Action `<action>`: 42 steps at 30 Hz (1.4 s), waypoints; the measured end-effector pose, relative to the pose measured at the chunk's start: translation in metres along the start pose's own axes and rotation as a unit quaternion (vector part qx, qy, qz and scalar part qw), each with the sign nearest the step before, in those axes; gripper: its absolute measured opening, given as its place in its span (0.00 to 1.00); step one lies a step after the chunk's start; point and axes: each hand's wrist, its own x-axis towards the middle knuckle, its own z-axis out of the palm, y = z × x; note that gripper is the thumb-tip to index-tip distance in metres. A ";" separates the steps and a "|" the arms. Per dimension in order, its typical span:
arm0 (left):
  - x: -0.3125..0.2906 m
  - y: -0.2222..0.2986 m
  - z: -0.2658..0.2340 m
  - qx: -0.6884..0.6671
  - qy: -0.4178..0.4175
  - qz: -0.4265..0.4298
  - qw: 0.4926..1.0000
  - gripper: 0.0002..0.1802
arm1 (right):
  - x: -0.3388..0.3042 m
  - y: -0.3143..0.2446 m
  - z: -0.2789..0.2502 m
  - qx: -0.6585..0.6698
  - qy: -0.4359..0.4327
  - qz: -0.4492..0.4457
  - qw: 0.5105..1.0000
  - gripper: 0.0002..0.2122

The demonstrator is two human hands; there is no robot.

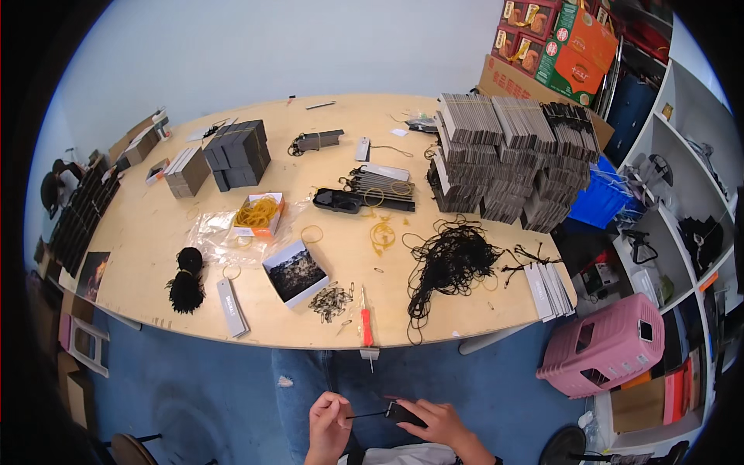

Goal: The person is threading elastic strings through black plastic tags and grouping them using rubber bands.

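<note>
Over my lap, my left hand [328, 423] is closed in a pinch on one end of a thin black cord [367, 415]. The cord runs taut across to a small dark flat tag [404, 416], which my right hand [435, 425] grips between thumb and fingers. Part of the tag is covered by the right fingers. On the table above my hands lie a red-handled pointed tool [366, 328], a scatter of small dark safety pins [333, 302] and a tangled heap of black cords [453, 263].
Tall stacks of grey tags [508, 167] stand at the right. White tags [549, 293] lie by the right edge. An open box [297, 273], a box of yellow rubber bands [260, 214] and a bundled black cord hank [186, 280] sit left of centre. A pink carrier [604, 345] stands beside the table.
</note>
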 end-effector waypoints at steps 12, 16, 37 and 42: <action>-0.038 -0.006 0.019 -0.007 -0.055 0.030 0.998 0.06 | -0.011 -0.019 -0.011 -0.011 0.005 -0.027 1.000 0.21; -0.041 -0.008 0.022 -0.010 -0.069 0.024 0.997 0.07 | -0.012 -0.014 -0.013 0.008 0.016 -0.049 0.999 0.21; 0.062 0.011 0.069 0.150 -0.077 0.131 0.977 0.20 | 0.053 0.027 -0.112 -0.094 0.110 0.046 0.988 0.24; 0.097 0.021 0.052 0.454 -0.008 0.314 0.834 0.28 | 0.088 0.059 -0.148 -0.128 0.121 0.120 0.977 0.23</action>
